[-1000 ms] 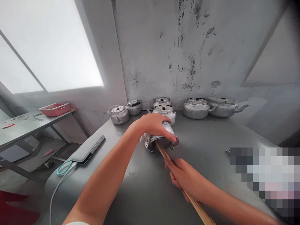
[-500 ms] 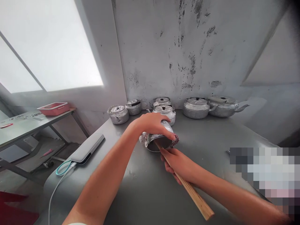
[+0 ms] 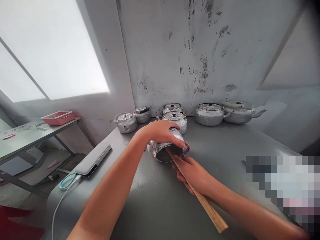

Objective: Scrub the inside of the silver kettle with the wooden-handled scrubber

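My left hand [image 3: 161, 131] presses down on a small silver kettle [image 3: 165, 150] that lies on its side on the grey metal table [image 3: 225, 150], its open mouth facing me. My right hand [image 3: 192, 173] grips a long wooden stick [image 3: 207, 208] whose far end goes into the kettle's mouth. A dark red patterned cloth [image 3: 187, 149] shows at the kettle's right side under my fingertips. The stick's tip inside the kettle is hidden.
Several silver kettles [image 3: 209, 114] stand in a row along the stained wall at the back. A grey power bank [image 3: 93, 159] with a teal cable [image 3: 65, 181] lies at the table's left edge. A side table with a pink tray [image 3: 58, 117] stands to the left.
My right hand has slid forward along the stick toward the kettle's mouth, pushing the stick deeper in. The left hand has stayed on the kettle.
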Action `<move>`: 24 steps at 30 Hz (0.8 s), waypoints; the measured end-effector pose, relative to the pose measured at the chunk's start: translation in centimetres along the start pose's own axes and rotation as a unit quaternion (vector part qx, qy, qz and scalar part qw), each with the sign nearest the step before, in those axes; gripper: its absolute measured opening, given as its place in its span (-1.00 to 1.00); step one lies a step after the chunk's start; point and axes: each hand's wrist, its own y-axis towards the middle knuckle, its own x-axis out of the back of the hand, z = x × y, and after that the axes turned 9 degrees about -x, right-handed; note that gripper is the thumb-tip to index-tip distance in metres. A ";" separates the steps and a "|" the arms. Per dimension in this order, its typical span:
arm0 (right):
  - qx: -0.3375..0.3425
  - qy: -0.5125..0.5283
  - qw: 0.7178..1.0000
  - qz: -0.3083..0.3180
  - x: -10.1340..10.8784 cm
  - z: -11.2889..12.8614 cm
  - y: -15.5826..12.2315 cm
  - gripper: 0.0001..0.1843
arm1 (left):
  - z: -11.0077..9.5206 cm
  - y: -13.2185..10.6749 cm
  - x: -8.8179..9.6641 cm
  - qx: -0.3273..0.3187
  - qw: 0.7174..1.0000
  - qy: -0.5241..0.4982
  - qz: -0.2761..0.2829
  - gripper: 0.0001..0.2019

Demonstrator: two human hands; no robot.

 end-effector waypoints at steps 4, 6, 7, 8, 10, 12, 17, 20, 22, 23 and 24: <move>-0.004 0.009 1.000 0.000 0.5 0.1 -0.1 -0.56 | 0.1 0.1 0.0 -0.003 1.000 -0.010 -0.001 -0.11; -0.003 0.016 1.000 0.003 0.7 0.1 -0.2 -0.57 | 0.2 0.1 0.0 -0.001 1.000 -0.012 -0.002 -0.10; 0.003 0.022 1.000 0.003 0.8 0.1 -0.2 -0.58 | 0.2 0.1 0.0 0.000 1.000 -0.014 -0.003 -0.09; 0.008 0.027 1.000 0.003 0.8 0.0 -0.2 -0.58 | 0.2 0.2 0.0 0.002 1.000 -0.015 -0.004 -0.09; 0.005 0.035 0.999 0.010 0.8 -0.1 -0.1 -0.57 | 0.2 0.2 0.0 0.002 1.000 -0.014 -0.002 -0.10; -0.012 0.038 0.999 0.021 0.8 -0.1 -0.1 -0.57 | 0.2 0.2 0.0 0.003 1.000 -0.012 0.001 -0.09; -0.029 0.055 0.997 0.039 1.1 0.8 -1.1 -0.70 | 0.2 0.0 -0.2 0.013 1.000 -0.015 -0.014 -0.02; -0.034 0.069 0.996 0.052 1.2 1.5 -1.8 -0.87 | 0.0 -0.1 -0.3 0.004 1.000 0.000 -0.028 -0.02; -0.042 0.070 0.995 0.060 1.0 1.6 -2.1 -0.91 | -0.3 -0.3 -0.1 0.005 1.000 0.006 -0.019 -0.03; -0.048 0.067 0.995 0.063 1.0 1.5 -2.2 -0.91 | -0.4 -0.4 0.0 0.010 1.000 0.008 -0.011 -0.03; -0.053 0.060 0.995 0.066 0.9 1.4 -2.3 -0.89 | -0.4 -0.5 0.1 0.019 1.000 0.009 -0.001 -0.02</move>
